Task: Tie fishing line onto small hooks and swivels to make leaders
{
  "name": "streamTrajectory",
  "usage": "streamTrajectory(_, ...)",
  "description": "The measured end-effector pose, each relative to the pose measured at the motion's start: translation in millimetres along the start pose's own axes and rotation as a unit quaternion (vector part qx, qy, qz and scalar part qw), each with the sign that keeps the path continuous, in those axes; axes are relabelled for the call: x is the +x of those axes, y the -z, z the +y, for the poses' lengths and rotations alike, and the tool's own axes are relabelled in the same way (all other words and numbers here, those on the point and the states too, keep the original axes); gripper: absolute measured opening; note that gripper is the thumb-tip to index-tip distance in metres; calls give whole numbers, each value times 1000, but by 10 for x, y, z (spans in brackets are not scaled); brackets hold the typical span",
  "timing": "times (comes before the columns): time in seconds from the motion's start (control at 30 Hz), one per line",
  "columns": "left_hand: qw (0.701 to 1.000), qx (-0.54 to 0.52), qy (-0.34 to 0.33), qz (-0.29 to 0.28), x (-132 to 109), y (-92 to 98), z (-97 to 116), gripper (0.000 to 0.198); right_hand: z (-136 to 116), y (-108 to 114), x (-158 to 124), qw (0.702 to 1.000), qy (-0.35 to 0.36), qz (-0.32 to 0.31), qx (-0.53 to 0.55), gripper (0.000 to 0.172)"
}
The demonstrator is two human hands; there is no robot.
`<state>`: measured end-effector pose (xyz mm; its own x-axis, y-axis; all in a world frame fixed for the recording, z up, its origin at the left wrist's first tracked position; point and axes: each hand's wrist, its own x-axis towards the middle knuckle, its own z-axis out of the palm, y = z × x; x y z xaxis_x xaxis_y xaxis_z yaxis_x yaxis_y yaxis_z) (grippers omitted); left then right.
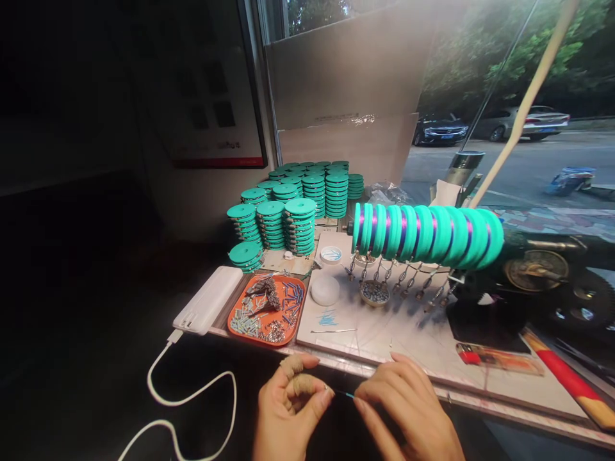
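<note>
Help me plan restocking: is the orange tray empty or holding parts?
Holding parts: slim blue pieces and silvery bits lie in the orange tray, with orange showing between them.

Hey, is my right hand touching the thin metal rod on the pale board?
Apart: the head view shows pale board between the thin metal rod and your right hand.

workbench, pale board on top, orange tray beside it, white power bank, stacked green spools
</note>
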<state>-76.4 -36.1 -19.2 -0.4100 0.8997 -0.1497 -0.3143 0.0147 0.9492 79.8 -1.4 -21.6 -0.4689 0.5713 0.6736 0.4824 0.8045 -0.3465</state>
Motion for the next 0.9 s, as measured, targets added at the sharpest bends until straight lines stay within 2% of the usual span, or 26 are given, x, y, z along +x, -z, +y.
streamTrajectory(0.27,1000,16,-23,3,-33,-14,-28,31,-9,-15,14,1000,-1,-6,1,13)
streamTrajectory(0.33,998,43,-53,8,-49,-23,-41,29,-27,-20,29,1000,0,-1,-1,13)
streamTrajectory(0.4,989,93,-116,21,-78,-41,-66,28,-54,-23,56,1000,-3,15,-1,12)
streamTrajectory(0.47,964,164,-203,42,-112,-68,-103,31,-83,-22,94,999,-10,34,12,12)
streamTrajectory(0.57,904,250,-344,53,-132,-112,-166,40,-120,-1,154,997,-38,51,52,14)
streamTrajectory(0.7,832,273,-482,-20,-63,-144,-229,55,-134,34,204,993,-69,46,80,16)
streamTrajectory(0.8,807,277,-518,-59,5,-135,-285,60,-101,15,227,994,-78,32,74,15)
streamTrajectory(0.9,823,289,-487,-41,39,-89,-364,50,-30,-60,260,993,-92,37,66,15)
